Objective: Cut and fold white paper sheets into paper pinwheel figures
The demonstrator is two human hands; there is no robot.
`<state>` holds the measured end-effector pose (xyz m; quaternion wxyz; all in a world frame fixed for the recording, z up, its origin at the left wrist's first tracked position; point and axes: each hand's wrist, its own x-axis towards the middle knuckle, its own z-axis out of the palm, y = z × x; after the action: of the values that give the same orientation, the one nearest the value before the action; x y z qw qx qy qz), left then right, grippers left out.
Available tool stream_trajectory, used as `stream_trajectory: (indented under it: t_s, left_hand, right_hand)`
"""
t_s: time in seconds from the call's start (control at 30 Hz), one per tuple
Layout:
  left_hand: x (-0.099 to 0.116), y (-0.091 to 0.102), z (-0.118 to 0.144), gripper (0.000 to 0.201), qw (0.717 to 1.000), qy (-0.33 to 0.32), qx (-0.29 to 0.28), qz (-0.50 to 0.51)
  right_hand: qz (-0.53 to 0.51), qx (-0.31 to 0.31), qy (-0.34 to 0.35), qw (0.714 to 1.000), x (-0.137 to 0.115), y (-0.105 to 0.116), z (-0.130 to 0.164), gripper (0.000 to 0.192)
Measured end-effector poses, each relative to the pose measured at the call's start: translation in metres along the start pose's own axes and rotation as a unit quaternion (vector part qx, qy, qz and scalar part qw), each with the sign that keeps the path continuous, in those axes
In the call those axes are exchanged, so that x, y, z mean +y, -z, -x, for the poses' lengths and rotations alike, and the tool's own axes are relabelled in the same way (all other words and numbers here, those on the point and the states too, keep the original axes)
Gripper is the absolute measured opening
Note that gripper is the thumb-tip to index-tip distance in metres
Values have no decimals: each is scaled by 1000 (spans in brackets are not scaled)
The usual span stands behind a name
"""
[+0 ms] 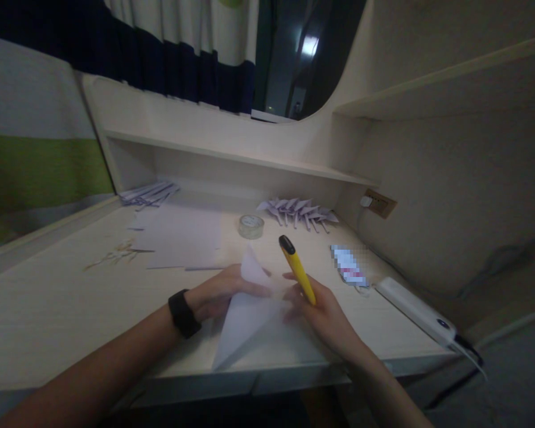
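My left hand (223, 288), with a black band on the wrist, grips a folded sheet of white paper (249, 315) near the desk's front edge. The sheet's upper corner stands up past my fingers, and its lower point reaches the edge. My right hand (318, 309) is closed around a yellow tool (299, 270) with a black end, which looks like a utility knife. It slants up and left, and its lower end is hidden in the hand. Those fingertips are blurred beside the paper's right side. A clear tape roll (251, 226) lies beyond both hands.
White paper sheets (182, 232) lie at the back left, with paper strips (149, 193) behind and rubber bands (113, 255) beside them. Folded paper pinwheels (296, 211) line the back. At right are a phone (348, 264), a white power strip (414, 309) and a wall socket (380, 204).
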<state>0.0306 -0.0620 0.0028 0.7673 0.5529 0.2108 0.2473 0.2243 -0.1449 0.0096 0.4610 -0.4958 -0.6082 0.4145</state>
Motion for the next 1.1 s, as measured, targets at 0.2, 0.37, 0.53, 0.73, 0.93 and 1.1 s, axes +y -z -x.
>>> stream_trajectory:
  t_s: [0.2, 0.37, 0.53, 0.73, 0.93, 1.1]
  left_hand:
    - [2, -6, 2, 35, 999, 6, -35, 12]
    - [3, -8, 4, 32, 999, 6, -31, 14]
    - [1, -6, 2, 31, 999, 0, -35, 5]
    - [-1, -7, 1, 39, 999, -19, -28, 29]
    - [-4, -8, -1, 35, 999, -38, -9, 15]
    - [-6, -8, -2, 37, 997, -62, 22, -39]
  right_hand:
    - [29, 20, -18, 999, -6, -8, -3, 21]
    - [37, 23, -34, 998, -7, -7, -3, 22]
    - [25, 30, -30, 999, -2, -4, -1, 23]
    - [-8, 38, -38, 999, 6, -2, 0, 20]
    - [20, 58, -55, 997, -1, -3, -1, 24]
    - [48, 107, -28, 993, 2, -7, -6, 18]
